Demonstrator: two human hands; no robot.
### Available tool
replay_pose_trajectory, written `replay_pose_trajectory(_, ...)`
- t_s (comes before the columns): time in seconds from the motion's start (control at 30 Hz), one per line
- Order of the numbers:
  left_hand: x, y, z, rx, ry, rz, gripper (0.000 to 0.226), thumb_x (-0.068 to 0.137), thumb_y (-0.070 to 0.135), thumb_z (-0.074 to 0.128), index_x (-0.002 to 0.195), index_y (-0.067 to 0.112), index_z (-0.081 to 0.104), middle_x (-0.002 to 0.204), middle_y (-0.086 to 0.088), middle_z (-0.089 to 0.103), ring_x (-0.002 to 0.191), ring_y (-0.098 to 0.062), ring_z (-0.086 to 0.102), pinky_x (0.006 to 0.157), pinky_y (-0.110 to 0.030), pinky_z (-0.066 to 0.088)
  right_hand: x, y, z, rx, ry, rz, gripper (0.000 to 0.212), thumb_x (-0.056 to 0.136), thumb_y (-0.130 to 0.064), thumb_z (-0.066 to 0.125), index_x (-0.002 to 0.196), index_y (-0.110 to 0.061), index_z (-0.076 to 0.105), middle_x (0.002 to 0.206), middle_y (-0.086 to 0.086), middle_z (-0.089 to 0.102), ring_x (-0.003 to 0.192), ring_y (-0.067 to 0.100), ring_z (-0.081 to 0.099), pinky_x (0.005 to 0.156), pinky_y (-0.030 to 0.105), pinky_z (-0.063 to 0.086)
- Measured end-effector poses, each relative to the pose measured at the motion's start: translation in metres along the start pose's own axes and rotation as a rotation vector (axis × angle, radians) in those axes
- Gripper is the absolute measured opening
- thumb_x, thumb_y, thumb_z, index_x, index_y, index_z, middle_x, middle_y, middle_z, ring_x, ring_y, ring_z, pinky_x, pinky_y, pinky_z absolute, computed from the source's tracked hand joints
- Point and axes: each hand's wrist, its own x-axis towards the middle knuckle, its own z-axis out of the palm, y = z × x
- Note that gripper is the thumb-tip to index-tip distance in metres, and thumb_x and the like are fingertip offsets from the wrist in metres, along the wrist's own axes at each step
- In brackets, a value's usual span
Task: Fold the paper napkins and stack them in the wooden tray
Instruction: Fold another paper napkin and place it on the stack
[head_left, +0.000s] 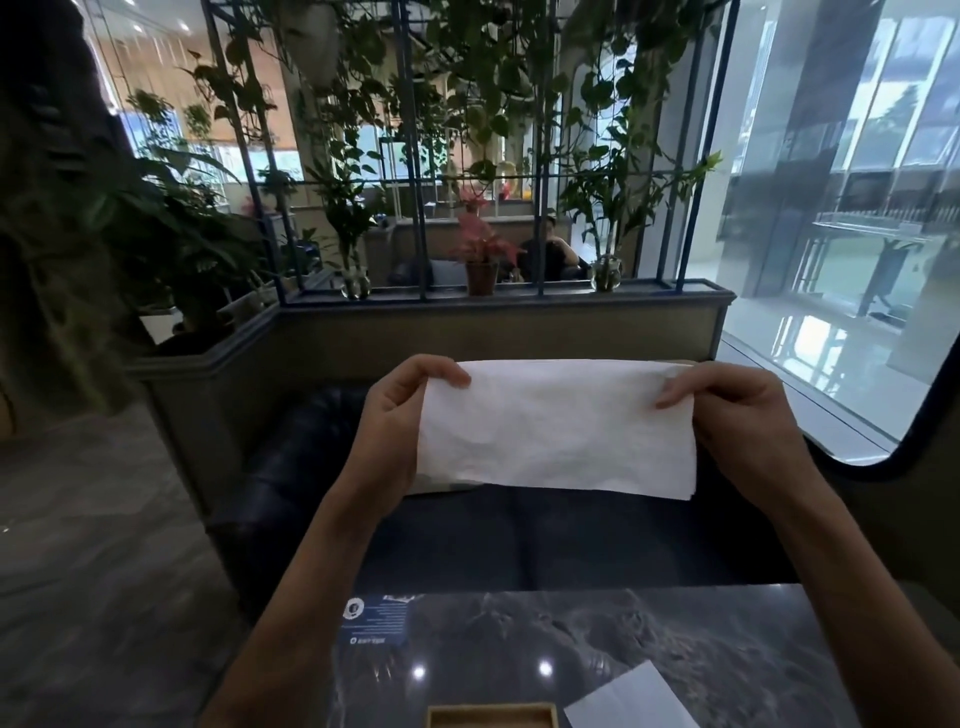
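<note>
Above the dark table (675, 639), your left hand (395, 415) and right hand (737, 410) pinch a napkin (556, 431); below, seemingly the tray (491, 714).

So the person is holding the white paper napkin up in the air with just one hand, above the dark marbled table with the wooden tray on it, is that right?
Not quite: both hands hold it. In the head view the left hand and right hand each pinch an upper corner of the white paper napkin, raised above the dark marbled table that carries the wooden tray.
</note>
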Motion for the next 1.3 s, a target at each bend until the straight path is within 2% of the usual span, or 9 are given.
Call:
replay_pose_trajectory(0.33, -0.003, 0.002, -0.016, 0.255, 0.036, 0.150, 0.039, 0.100, -0.002, 0.046, 0.096, 0.022, 0.076, 0.103, 0.011, 0.074, 0.096, -0.010, 0.067, 0.079, -0.031, 0.055, 0.006, 0.010, 0.014, 0.204, -0.039, 0.173, 0.036, 0.092, -0.006, 0.046, 0.087, -0.015, 0.080, 0.094, 0.005, 0.073, 0.084, 0.017, 0.065, 0.072, 0.026, 0.051)
replay_pose_trajectory(0.43, -0.006, 0.001, -0.024, 0.324, 0.026, 0.185, 0.038, 0.098, -0.006, 0.048, 0.100, 0.021, 0.076, 0.105, 0.012, 0.075, 0.103, -0.011, 0.068, 0.086, -0.034, 0.055, 0.009, 0.017, 0.024, -0.091, 0.074, 0.086, 0.012, 0.096, -0.019, 0.063, 0.097, -0.024, 0.075, 0.092, -0.001, 0.068, 0.083, 0.010, 0.060, 0.072, 0.027, 0.048)
replay_pose_trajectory(0.6, -0.009, -0.004, -0.050, 0.545, 0.033, 0.275, 0.039, 0.090, -0.015, 0.047, 0.099, 0.010, 0.075, 0.117, 0.000, 0.072, 0.116, -0.013, 0.065, 0.099, -0.037, 0.053, 0.011, 0.018, 0.042, -0.179, 0.095, 0.018, 0.034, 0.089, -0.018, 0.073, 0.120, -0.029, 0.064, 0.082, 0.012, 0.069, 0.076, 0.013, 0.062, 0.070, 0.030, 0.049)
replay_pose_trajectory(0.7, -0.010, 0.000, -0.048, 0.691, 0.039, 0.308, 0.028, 0.090, 0.007, 0.055, 0.114, 0.015, 0.068, 0.129, 0.003, 0.063, 0.125, -0.006, 0.056, 0.106, -0.030, 0.047, 0.022, 0.002, 0.055, -0.382, -0.107, -0.032, 0.040, 0.087, -0.013, 0.075, 0.122, -0.026, 0.062, 0.070, -0.009, 0.065, 0.067, 0.001, 0.059, 0.066, 0.014, 0.045)
replay_pose_trajectory(0.8, -0.006, 0.003, -0.021, 0.639, -0.346, -0.005, 0.054, 0.090, 0.029, 0.071, 0.139, 0.022, 0.050, 0.131, 0.009, 0.063, 0.123, 0.001, 0.057, 0.098, -0.015, 0.047, 0.044, -0.027, 0.071, -0.574, -0.538, 0.019, 0.047, 0.086, -0.013, 0.075, 0.127, -0.028, 0.057, 0.081, -0.014, 0.072, 0.080, -0.002, 0.069, 0.075, 0.013, 0.051)
replay_pose_trajectory(0.93, -0.008, -0.013, 0.002, 0.384, -0.451, -0.154, 0.024, 0.095, 0.011, 0.063, 0.118, 0.007, 0.068, 0.108, 0.000, 0.076, 0.103, -0.012, 0.071, 0.089, -0.027, 0.056, 0.067, -0.047, 0.085, -0.805, -0.781, -0.021, 0.041, 0.089, -0.017, 0.073, 0.125, -0.031, 0.059, 0.091, -0.015, 0.071, 0.087, -0.009, 0.065, 0.075, 0.007, 0.048)
replay_pose_trajectory(1.07, -0.011, -0.022, 0.011, 0.204, -0.197, -0.135, 0.018, 0.099, 0.012, 0.056, 0.106, 0.005, 0.071, 0.085, 0.004, 0.076, 0.077, -0.005, 0.071, 0.066, -0.019, 0.056, 0.065, -0.035, 0.062, -0.631, -0.345, -0.132, 0.037, 0.092, -0.040, 0.063, 0.127, -0.026, 0.062, 0.100, -0.016, 0.071, 0.094, -0.006, 0.067, 0.080, 0.010, 0.051)
replay_pose_trajectory(1.17, -0.007, -0.022, 0.009, 0.114, -0.096, -0.143, 0.022, 0.100, 0.015, 0.055, 0.114, 0.005, 0.068, 0.096, -0.003, 0.078, 0.085, -0.015, 0.074, 0.073, -0.030, 0.061, 0.034, 0.002, 0.047, -0.171, -0.089, 0.244, 0.055, 0.084, -0.072, 0.053, 0.113, -0.029, 0.070, 0.100, -0.006, 0.076, 0.092, 0.010, 0.072, 0.071, 0.024, 0.057)
replay_pose_trajectory(1.3, -0.006, -0.020, 0.007, 0.113, -0.099, -0.173, 0.025, 0.100, 0.016, 0.055, 0.122, 0.007, 0.065, 0.108, -0.007, 0.076, 0.096, -0.021, 0.074, 0.078, -0.033, 0.062, -0.004, 0.036, 0.066, 0.077, -0.114, 0.514, 0.039, 0.086, -0.042, 0.066, 0.112, -0.014, 0.072, 0.104, 0.007, 0.078, 0.093, 0.022, 0.073, 0.071, 0.026, 0.058)
